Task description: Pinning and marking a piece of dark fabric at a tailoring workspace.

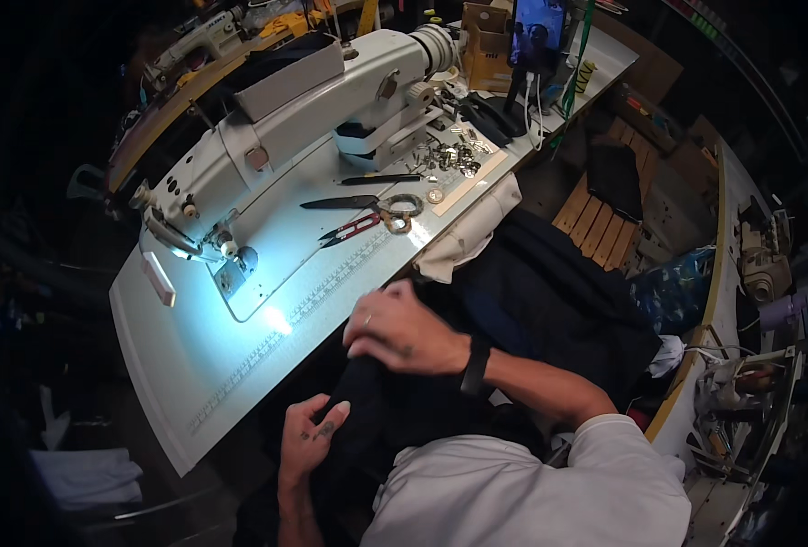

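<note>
Dark cloth (366, 403) is stretched between my two hands, in front of the sewing table's edge. My left hand (311, 434) pinches its lower left part between thumb and fingers. Above and to the right, my right hand (400, 331), slightly blurred, grips the cloth's upper part; its fingertips are partly hidden. Beyond them stands a white industrial sewing machine (294, 123), its lamp lighting the needle plate (231, 279). Fabric shears (369, 204) and red thread snips (352, 229) lie on the tabletop (192, 342), near a black pen-like tool (381, 179).
Small metal pieces (455, 157) lie scattered by the machine's base. A phone (537, 34) with cables stands at the table's far end. Folded pale cloth (472, 232) hangs at the table edge. To the right are a wooden slatted bench (602, 225) and a blue plastic bag (670, 294).
</note>
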Motion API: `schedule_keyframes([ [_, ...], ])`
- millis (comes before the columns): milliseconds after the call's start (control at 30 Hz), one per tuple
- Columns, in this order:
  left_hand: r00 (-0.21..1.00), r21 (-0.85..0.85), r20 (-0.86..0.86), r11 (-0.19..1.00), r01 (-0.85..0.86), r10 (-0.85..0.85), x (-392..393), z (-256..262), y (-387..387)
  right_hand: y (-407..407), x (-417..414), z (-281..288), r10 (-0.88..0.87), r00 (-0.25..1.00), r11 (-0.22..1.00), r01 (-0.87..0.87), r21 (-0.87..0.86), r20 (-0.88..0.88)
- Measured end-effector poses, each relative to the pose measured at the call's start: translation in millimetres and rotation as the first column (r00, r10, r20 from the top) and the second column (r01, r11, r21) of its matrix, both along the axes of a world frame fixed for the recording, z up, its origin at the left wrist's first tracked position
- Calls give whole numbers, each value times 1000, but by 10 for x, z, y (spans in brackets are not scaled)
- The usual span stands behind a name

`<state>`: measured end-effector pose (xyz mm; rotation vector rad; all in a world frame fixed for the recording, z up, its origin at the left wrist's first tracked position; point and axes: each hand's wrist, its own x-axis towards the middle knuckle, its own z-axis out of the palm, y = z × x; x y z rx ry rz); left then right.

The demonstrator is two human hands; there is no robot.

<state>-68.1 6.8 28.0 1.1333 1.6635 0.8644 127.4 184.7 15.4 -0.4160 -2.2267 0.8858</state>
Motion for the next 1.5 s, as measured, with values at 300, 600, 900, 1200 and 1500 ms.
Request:
schedule_keyframes([
  [300,986,-64,88,988,-138,143,-141,158,-200,1844,1097,-164,-705,702,699,712,69,-98],
  [600,940,-156,128,943,-295,315,-59,238,-163,2351,893,-51,-634,773,751,619,232,-11],
  [900,963,-102,41,960,-262,267,-75,269,-124,2309,348,-67,-554,813,786,439,435,180],
  [1200,980,-17,46,982,-191,191,-102,187,-150,2386,114,-181,-649,727,715,480,509,224],
  [1500,979,-14,32,979,-202,203,-104,161,-249,2360,100,-146,-676,718,688,536,489,165],
])
